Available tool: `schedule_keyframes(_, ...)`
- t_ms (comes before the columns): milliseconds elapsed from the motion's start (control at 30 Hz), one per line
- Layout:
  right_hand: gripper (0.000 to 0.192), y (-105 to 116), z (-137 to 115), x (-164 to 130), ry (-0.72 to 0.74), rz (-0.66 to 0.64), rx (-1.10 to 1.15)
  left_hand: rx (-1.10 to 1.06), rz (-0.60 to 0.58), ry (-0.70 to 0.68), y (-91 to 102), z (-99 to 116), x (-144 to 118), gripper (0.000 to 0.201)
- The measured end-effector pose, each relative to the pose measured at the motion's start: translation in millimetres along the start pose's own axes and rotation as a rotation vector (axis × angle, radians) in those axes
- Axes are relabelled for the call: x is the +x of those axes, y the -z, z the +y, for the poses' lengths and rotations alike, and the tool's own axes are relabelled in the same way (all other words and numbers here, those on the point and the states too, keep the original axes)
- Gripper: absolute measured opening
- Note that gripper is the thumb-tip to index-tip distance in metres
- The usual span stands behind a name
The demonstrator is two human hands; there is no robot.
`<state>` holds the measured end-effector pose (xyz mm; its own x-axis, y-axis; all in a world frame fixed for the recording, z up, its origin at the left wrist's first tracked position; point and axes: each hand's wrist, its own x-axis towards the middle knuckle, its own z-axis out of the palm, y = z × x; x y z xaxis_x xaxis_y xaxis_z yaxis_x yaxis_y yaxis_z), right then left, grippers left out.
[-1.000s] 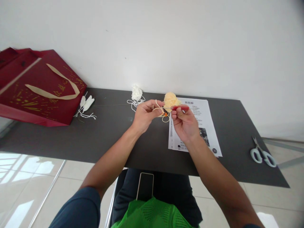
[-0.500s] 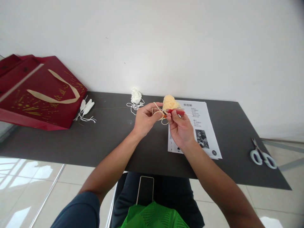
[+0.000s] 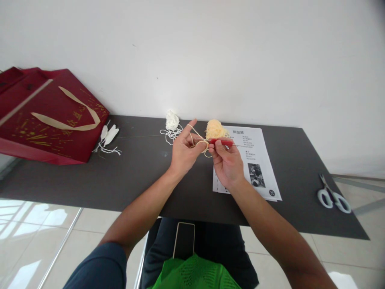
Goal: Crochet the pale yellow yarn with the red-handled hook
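My right hand (image 3: pixel 227 162) is closed round the red handle of a crochet hook (image 3: pixel 221 142), whose metal end points left. My left hand (image 3: pixel 187 151) pinches a small piece of pale yellow yarn (image 3: pixel 205 145), with its index finger raised and a strand running from that finger down to the hook. Both hands meet above the table, in front of a ball of pale yellow yarn (image 3: pixel 214 129). The small piece of yarn work is mostly hidden between the fingers.
Printed sheets (image 3: pixel 264 168) lie under and beside my right hand. White-handled scissors (image 3: pixel 333 196) rest at the right end of the dark table (image 3: pixel 135 176). White yarn (image 3: pixel 172 121) sits near the wall. At left are white tasselled pieces (image 3: pixel 108 136) and a red gift bag (image 3: pixel 57 120). A phone (image 3: pixel 184 240) lies on my lap.
My left index finger has lifted and straightened, drawing the yarn strand up. My right hand with the crochet hook has shifted slightly left.
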<state>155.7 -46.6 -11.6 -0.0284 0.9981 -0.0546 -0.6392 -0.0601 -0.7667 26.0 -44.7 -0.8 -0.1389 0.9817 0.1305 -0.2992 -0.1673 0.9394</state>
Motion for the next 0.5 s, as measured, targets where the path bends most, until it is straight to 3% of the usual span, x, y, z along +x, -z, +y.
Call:
schedule_keyframes(233, 0.023, 0.5, 0.4, 0.9, 0.008, 0.005, 0.005, 0.033, -0.021, 0.035, 1.2, -2.9, 0.2, 0.058)
schedule_keyframes(500, 0.019, 0.2, 2.3, -2.1, 0.085, -0.04, -0.05, 0.073, -0.001, -0.031, 0.1, -0.7, -1.7, 0.049)
